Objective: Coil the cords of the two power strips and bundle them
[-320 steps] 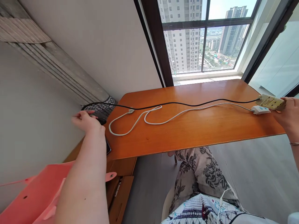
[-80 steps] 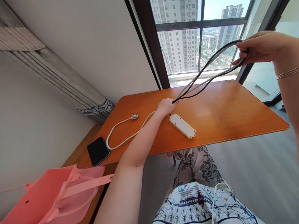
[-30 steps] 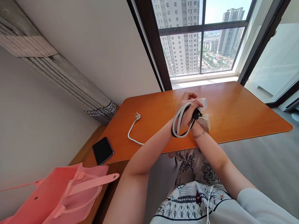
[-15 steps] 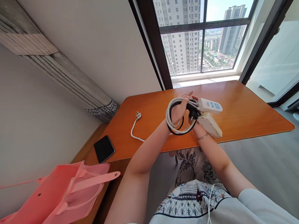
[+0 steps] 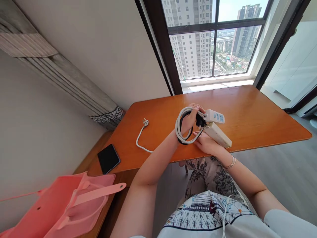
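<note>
My left hand (image 5: 190, 118) is closed on a bundle of coiled cords (image 5: 178, 130), one white and one black, looped around it above the orange table (image 5: 252, 112). A black plug (image 5: 199, 120) sticks out of the bundle. Two power strips hang from the coils: a white one with blue buttons (image 5: 215, 116) and a beige one (image 5: 218, 135). My right hand (image 5: 206, 143) is under the bundle, fingers curled against the beige strip and the cords. The white cord's loose end with its plug (image 5: 145, 123) lies on the table to the left.
A black phone (image 5: 108, 158) lies on a lower wooden shelf at the left. A pink bag (image 5: 61, 206) stands at the lower left. Folded curtain leans in the wall corner (image 5: 74, 86). A large window (image 5: 213, 39) runs behind the table.
The bundle has dropped slightly toward the table. My right hand has slid from behind the coils to underneath them, beside the beige strip.
</note>
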The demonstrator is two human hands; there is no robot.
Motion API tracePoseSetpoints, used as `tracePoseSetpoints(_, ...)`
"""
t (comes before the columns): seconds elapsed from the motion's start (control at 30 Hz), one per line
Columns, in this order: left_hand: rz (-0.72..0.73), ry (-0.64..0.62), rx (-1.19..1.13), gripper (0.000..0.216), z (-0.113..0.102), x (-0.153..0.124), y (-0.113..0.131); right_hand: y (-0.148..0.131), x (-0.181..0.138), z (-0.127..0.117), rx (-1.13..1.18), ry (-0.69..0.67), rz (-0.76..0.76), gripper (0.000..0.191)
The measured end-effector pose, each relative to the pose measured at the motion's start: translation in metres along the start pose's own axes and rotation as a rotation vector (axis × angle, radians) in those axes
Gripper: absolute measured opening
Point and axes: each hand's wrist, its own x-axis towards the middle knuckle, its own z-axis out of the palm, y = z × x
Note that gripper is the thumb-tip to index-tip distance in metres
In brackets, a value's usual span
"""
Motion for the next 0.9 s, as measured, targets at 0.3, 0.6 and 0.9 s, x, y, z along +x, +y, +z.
tracePoseSetpoints(0.3,0.055,-0.138,0.011,0.036,0.001,-0.006,0.001,-0.019,-0.015,-0.117,0.375,0.456,0.000,0.027)
tracePoseSetpoints(0.6,0.156,-0.256,0.060,0.037,0.006,-0.021,0.013,0.036,0.055,-0.139,0.630,-0.534,0.160,0.034)
tracePoseSetpoints(0.9,0.228,-0.194,0.226,0.033,0.014,-0.031,-0.009,0.067,0.071,-0.129,0.862,-0.560,0.114,0.041)
